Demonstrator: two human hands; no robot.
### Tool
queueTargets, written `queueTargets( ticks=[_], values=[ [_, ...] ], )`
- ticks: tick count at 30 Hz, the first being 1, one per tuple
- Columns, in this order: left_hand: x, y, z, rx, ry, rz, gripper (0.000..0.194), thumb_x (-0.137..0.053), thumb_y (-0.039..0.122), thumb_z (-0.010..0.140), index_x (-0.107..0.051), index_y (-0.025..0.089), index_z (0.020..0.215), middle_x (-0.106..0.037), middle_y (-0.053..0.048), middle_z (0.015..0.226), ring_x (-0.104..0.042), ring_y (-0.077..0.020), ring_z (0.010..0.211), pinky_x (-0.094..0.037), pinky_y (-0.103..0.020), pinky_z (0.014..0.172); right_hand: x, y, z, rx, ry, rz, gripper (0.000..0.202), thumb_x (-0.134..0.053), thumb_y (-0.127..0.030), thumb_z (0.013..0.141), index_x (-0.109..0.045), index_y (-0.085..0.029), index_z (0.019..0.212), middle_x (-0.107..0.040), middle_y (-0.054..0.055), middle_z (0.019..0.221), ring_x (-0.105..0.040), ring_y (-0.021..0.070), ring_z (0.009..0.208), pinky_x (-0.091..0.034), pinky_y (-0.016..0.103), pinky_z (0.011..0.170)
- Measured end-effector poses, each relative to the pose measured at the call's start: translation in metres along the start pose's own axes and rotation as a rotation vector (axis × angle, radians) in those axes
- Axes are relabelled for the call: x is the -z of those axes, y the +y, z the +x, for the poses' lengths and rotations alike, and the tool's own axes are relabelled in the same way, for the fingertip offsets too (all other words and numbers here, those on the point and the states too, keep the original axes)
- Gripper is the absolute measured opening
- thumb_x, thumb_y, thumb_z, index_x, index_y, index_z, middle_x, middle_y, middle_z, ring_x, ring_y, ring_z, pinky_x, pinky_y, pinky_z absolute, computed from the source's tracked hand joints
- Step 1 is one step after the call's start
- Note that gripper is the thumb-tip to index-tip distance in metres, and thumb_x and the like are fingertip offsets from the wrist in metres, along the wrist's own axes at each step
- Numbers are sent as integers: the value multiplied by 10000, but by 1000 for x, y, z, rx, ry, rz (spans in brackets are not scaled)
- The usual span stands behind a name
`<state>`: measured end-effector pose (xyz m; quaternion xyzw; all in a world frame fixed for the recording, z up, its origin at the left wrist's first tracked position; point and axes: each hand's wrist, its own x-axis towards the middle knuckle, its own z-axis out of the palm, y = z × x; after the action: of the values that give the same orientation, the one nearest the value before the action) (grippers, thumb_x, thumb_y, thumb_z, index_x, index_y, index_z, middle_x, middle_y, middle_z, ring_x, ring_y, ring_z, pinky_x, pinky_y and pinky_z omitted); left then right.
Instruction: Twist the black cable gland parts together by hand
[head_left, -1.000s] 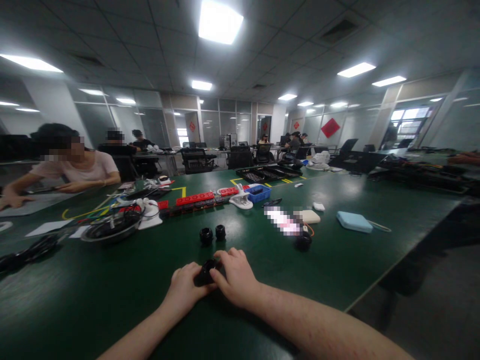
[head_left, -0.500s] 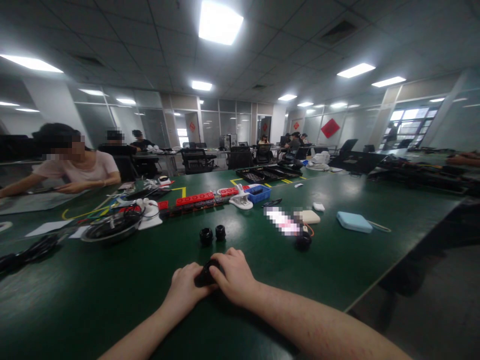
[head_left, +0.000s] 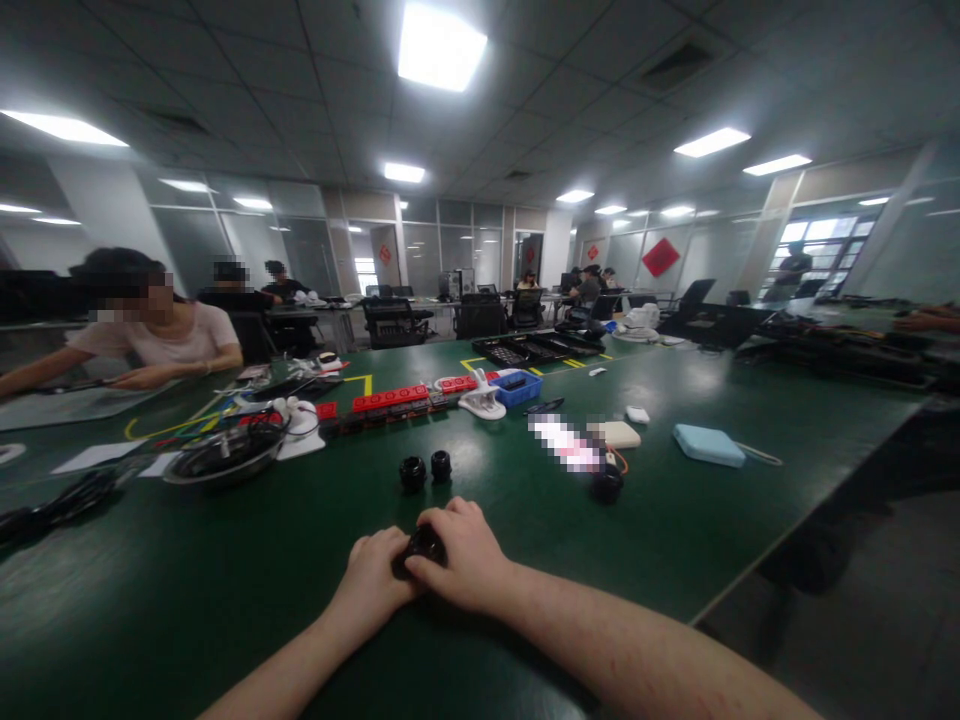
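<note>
Between my two hands, low over the near part of the green table [head_left: 600,560], is a black round fitting that looks like a cable gland [head_left: 427,544]. My left hand [head_left: 375,572] is closed on its left side. From the right, my right hand [head_left: 466,555] wraps over it, thumb and fingers closed around it. Part of the fitting is hidden by the fingers. Just beyond my hands, two similar cable glands, a wider one [head_left: 412,474] and a narrower one [head_left: 441,466], stand upright side by side.
Left lies a metal bowl [head_left: 177,474] with black items. Further back are red blocks [head_left: 390,397], a white clamp-like object [head_left: 482,402] and a blue bin [head_left: 520,387]. To the right are a beige case [head_left: 619,433] and a light-blue pouch [head_left: 708,444]. A person [head_left: 195,335] sits at left.
The cable gland in my hands has tilted or turned, so more of its round end shows. My right thumb has shifted slightly down and left. The two standing glands have not moved.
</note>
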<state>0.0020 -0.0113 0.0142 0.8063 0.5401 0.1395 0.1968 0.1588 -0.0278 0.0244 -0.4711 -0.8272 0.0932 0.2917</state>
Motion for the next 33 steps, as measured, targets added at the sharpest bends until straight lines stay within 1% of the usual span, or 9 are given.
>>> queueTargets(
  ticks=[4, 8, 14, 19, 23, 28, 33],
  values=[
    [2, 5, -2, -8, -9, 17, 198, -511, 349, 659, -591, 195, 756, -576, -7, 847, -517, -192, 838, -356, -330, 810, 1, 0, 0, 28, -20, 18, 274, -578, -317, 707, -530, -177, 937, -533, 28, 849, -418, 171, 817, -326, 276, 699],
    [5, 10, -4, 9, -9, 23, 197, -501, 336, 667, -593, 198, 773, -583, -9, 858, -519, -198, 865, -352, -331, 830, 2, -1, 0, 13, -27, 19, 277, -563, -275, 696, -526, -177, 952, -526, 30, 860, -430, 169, 813, -339, 280, 710],
    [5, 9, -4, 0, -5, 32, 188, -509, 351, 668, -585, 206, 760, -584, 1, 838, -521, -187, 841, -358, -331, 825, 1, -1, -1, 39, -40, -21, 248, -534, -278, 724, -525, -176, 950, -542, 36, 871, -414, 183, 843, -322, 307, 737],
    [7, 12, -5, 24, -21, 41, 190, -500, 346, 674, -582, 204, 771, -582, -8, 870, -518, -193, 862, -356, -328, 822, -2, 0, -1, 48, 8, -60, 270, -544, -301, 715, -533, -182, 958, -521, 39, 901, -396, 187, 861, -315, 312, 745],
    [8, 15, -6, 22, -14, 65, 189, -503, 335, 663, -581, 187, 752, -579, -21, 848, -512, -199, 851, -354, -340, 816, -5, 1, -1, 60, 29, -74, 281, -552, -289, 701, -541, -175, 957, -525, 38, 889, -401, 187, 854, -316, 313, 752],
    [5, 11, -3, 25, -4, 43, 179, -499, 335, 665, -569, 188, 740, -579, -16, 860, -513, -194, 850, -349, -336, 821, -5, -1, 0, 81, 28, -57, 302, -557, -288, 697, -541, -177, 977, -540, 38, 886, -410, 189, 854, -318, 309, 746],
    [0, 3, 0, 6, 6, 52, 151, -513, 290, 656, -574, 193, 754, -581, -12, 863, -512, -188, 852, -348, -316, 810, -5, -2, 1, 107, 16, -48, 287, -555, -313, 713, -541, -181, 968, -555, 32, 872, -417, 183, 845, -310, 307, 747]
  ],
)
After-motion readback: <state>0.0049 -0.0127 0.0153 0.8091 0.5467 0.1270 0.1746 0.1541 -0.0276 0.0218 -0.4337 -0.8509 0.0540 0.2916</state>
